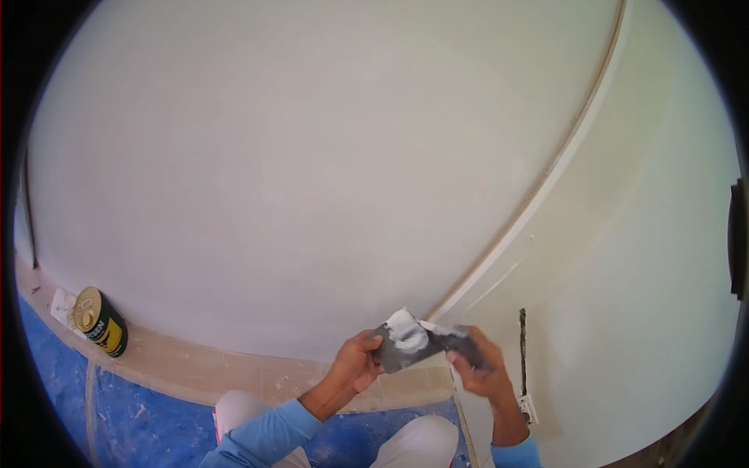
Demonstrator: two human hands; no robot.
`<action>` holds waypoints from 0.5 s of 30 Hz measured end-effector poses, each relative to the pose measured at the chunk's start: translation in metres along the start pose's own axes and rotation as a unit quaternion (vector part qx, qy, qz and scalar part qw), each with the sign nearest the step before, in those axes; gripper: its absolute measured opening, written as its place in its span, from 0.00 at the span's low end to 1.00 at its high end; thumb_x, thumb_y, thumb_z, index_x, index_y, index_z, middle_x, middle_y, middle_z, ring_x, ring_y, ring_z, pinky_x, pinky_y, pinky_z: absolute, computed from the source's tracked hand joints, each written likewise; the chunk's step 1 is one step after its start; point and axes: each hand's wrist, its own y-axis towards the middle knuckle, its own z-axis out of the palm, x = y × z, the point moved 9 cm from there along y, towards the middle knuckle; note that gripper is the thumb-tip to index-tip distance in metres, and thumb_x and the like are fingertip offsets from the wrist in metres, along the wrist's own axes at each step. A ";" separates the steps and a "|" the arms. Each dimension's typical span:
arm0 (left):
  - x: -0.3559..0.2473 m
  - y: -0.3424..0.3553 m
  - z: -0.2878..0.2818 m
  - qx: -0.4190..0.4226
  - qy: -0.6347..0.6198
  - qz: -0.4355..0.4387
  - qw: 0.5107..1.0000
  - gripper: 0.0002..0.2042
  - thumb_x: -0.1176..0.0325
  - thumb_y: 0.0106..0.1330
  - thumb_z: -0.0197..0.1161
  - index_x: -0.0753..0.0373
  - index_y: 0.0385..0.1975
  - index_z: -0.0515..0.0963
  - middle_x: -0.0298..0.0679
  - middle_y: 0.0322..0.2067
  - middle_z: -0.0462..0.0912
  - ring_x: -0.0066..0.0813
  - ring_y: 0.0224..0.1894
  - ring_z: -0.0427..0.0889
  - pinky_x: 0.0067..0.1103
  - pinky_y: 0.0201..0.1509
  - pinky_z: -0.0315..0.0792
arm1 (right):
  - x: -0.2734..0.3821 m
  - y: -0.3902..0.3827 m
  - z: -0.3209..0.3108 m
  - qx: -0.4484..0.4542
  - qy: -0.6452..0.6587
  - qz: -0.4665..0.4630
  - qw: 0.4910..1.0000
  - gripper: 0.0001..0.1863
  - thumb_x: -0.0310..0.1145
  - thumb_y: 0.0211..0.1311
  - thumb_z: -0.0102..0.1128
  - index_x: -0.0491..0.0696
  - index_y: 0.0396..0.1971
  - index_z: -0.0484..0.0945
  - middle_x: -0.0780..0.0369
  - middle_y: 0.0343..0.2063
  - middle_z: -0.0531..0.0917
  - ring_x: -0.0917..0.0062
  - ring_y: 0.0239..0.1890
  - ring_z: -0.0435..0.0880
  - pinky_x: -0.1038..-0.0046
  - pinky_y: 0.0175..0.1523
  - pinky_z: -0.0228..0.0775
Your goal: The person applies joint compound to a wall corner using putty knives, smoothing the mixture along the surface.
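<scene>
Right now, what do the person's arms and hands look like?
The left sleeve and right sleeve are light blue, without any markings I can make out, and leave the wrists uncovered. The left hand and right hand are gloveless.

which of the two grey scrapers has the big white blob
The left scraper, held in the left hand: a thick white blob sits on it; the right scraper shows only a white streak.
</scene>
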 end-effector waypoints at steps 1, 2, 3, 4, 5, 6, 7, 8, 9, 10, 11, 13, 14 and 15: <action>0.002 0.000 0.000 -0.001 0.013 0.003 1.000 0.12 0.71 0.70 0.51 0.68 0.51 0.70 0.40 0.44 0.78 0.33 0.45 0.80 0.32 0.49 0.76 | 0.008 -0.005 0.011 0.034 -0.044 -0.024 0.998 0.26 0.15 0.51 0.61 0.40 0.54 0.75 0.53 0.49 0.80 0.72 0.47 0.82 0.72 0.53 0.73; 0.004 -0.001 0.000 -0.002 0.026 0.006 1.000 0.13 0.71 0.71 0.51 0.68 0.52 0.69 0.40 0.44 0.78 0.34 0.46 0.79 0.33 0.51 0.76 | 0.007 -0.010 0.021 0.046 -0.056 -0.031 0.997 0.30 0.13 0.48 0.59 0.41 0.56 0.72 0.53 0.51 0.78 0.67 0.50 0.80 0.71 0.54 0.72; 0.003 -0.003 0.000 -0.006 0.033 0.018 0.999 0.13 0.71 0.71 0.51 0.67 0.52 0.68 0.40 0.45 0.78 0.33 0.45 0.80 0.32 0.50 0.77 | 0.004 -0.014 0.031 0.057 -0.069 -0.038 0.995 0.33 0.12 0.45 0.57 0.41 0.58 0.70 0.52 0.52 0.76 0.63 0.53 0.78 0.70 0.54 0.72; 0.002 -0.005 0.003 -0.010 0.038 0.026 0.999 0.14 0.70 0.72 0.51 0.67 0.53 0.68 0.40 0.45 0.77 0.32 0.45 0.80 0.30 0.48 0.77 | -0.002 -0.015 0.038 0.068 -0.084 -0.041 0.993 0.37 0.10 0.43 0.55 0.41 0.60 0.67 0.51 0.54 0.74 0.58 0.56 0.76 0.69 0.55 0.71; 0.000 -0.007 0.004 -0.014 0.043 0.034 0.998 0.14 0.70 0.72 0.51 0.67 0.54 0.67 0.40 0.46 0.77 0.31 0.44 0.80 0.29 0.46 0.78 | -0.016 -0.014 0.046 0.104 -0.127 0.007 0.986 0.35 0.12 0.43 0.56 0.40 0.59 0.68 0.51 0.55 0.73 0.61 0.54 0.77 0.69 0.54 0.71; -0.008 -0.010 0.006 -0.007 0.050 0.050 0.997 0.14 0.69 0.73 0.51 0.66 0.54 0.67 0.39 0.45 0.77 0.29 0.42 0.80 0.26 0.45 0.78 | -0.031 -0.013 0.052 0.140 -0.170 0.055 0.974 0.34 0.14 0.43 0.57 0.38 0.58 0.69 0.51 0.56 0.72 0.64 0.53 0.77 0.68 0.54 0.72; -0.014 -0.017 0.010 -0.003 0.063 0.068 0.996 0.14 0.68 0.73 0.52 0.66 0.54 0.68 0.38 0.44 0.78 0.27 0.41 0.80 0.24 0.43 0.78 | -0.052 -0.022 0.056 0.173 -0.207 0.100 0.958 0.33 0.16 0.43 0.58 0.37 0.57 0.70 0.50 0.57 0.71 0.67 0.52 0.78 0.67 0.53 0.72; -0.018 -0.022 0.017 0.007 0.075 0.081 0.994 0.14 0.67 0.73 0.52 0.65 0.54 0.68 0.37 0.43 0.78 0.25 0.39 0.81 0.22 0.41 0.78 | -0.087 -0.043 0.058 0.210 -0.283 0.080 0.932 0.29 0.21 0.49 0.58 0.37 0.56 0.69 0.51 0.51 0.76 0.66 0.49 0.81 0.67 0.54 0.73; -0.026 -0.021 0.021 0.026 0.139 0.128 0.982 0.14 0.66 0.74 0.52 0.65 0.54 0.69 0.36 0.41 0.78 0.23 0.38 0.80 0.21 0.41 0.78 | -0.109 -0.057 0.043 0.153 -0.225 0.145 0.951 0.27 0.20 0.52 0.56 0.38 0.55 0.70 0.52 0.49 0.78 0.64 0.48 0.81 0.67 0.54 0.73; -0.038 -0.024 0.024 0.041 0.200 0.179 0.962 0.14 0.65 0.74 0.52 0.64 0.53 0.69 0.35 0.40 0.78 0.22 0.38 0.80 0.20 0.41 0.78 | -0.118 -0.065 0.034 0.100 -0.162 0.206 0.960 0.24 0.20 0.54 0.54 0.39 0.54 0.71 0.53 0.47 0.79 0.63 0.48 0.82 0.66 0.54 0.74; -0.047 -0.026 0.028 0.056 0.260 0.227 0.937 0.14 0.64 0.75 0.52 0.64 0.53 0.69 0.34 0.39 0.78 0.20 0.37 0.79 0.19 0.40 0.78 | -0.127 -0.071 0.025 0.045 -0.098 0.265 0.958 0.22 0.20 0.57 0.51 0.40 0.53 0.72 0.54 0.45 0.80 0.62 0.48 0.82 0.66 0.54 0.75; -0.056 -0.028 0.024 0.042 0.337 0.286 0.896 0.13 0.67 0.74 0.52 0.64 0.54 0.71 0.36 0.39 0.81 0.20 0.37 0.80 0.19 0.40 0.78 | -0.141 -0.081 0.006 -0.161 0.278 0.303 0.897 0.18 0.20 0.57 0.55 0.40 0.50 0.74 0.56 0.42 0.82 0.64 0.45 0.84 0.65 0.55 0.75; -0.056 -0.027 0.025 0.040 0.372 0.310 0.874 0.14 0.68 0.74 0.52 0.65 0.55 0.72 0.37 0.40 0.82 0.21 0.37 0.80 0.18 0.39 0.78 | -0.143 -0.087 -0.002 -0.260 0.447 0.302 0.801 0.17 0.21 0.58 0.56 0.40 0.48 0.75 0.57 0.40 0.83 0.65 0.43 0.85 0.65 0.55 0.76; -0.056 -0.028 0.027 0.040 0.405 0.332 0.851 0.14 0.70 0.74 0.52 0.65 0.55 0.72 0.38 0.40 0.83 0.21 0.37 0.81 0.18 0.39 0.78 | -0.141 -0.086 0.004 -0.265 0.473 0.312 0.781 0.17 0.20 0.56 0.57 0.40 0.48 0.75 0.57 0.41 0.83 0.64 0.43 0.84 0.63 0.55 0.76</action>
